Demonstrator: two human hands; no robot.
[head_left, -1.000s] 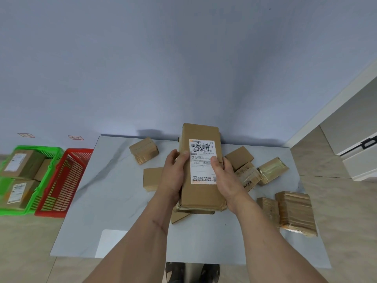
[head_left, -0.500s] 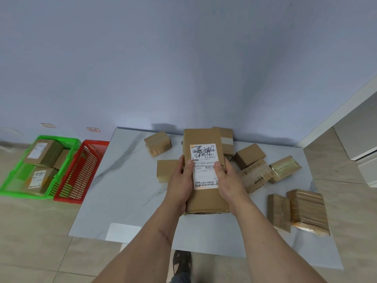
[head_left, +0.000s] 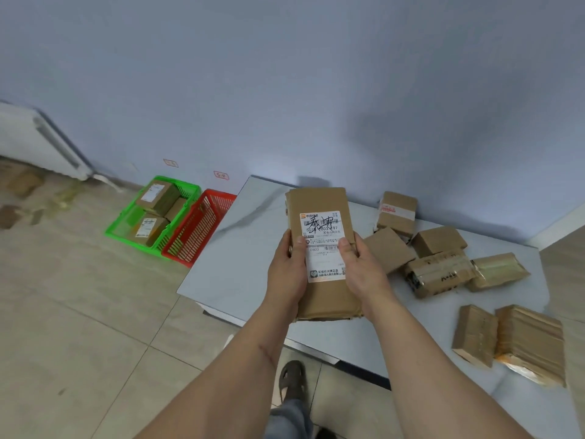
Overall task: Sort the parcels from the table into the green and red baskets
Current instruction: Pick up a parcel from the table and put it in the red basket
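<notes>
Hands hold one long flat brown cardboard parcel (head_left: 319,251) upright-facing, its white shipping label (head_left: 323,247) toward the camera, above the near left part of the pale grey marble-patterned table (head_left: 247,248). The left hand (head_left: 286,274) grips the parcel's left edge, thumb curled over the label's edge; the right hand (head_left: 364,270) grips the right edge, thumb on the label too.

To the right of the held parcel, seven more brown parcels lie on the table: a taped box with a red-printed strip (head_left: 397,212) by the wall, a plain square box (head_left: 387,248) just beside the right hand, a small box (head_left: 438,240), a tape-wrapped box (head_left: 438,274), a shiny tape-wrapped packet (head_left: 497,270), and nearer the table's front edge a narrow box (head_left: 473,334) touching a large tape-wrapped box (head_left: 531,340).

Left of the table, on the tiled floor, a red plastic basket (head_left: 198,229) stands against a green plastic basket (head_left: 126,223), which holds labelled brown boxes (head_left: 156,196).
</notes>
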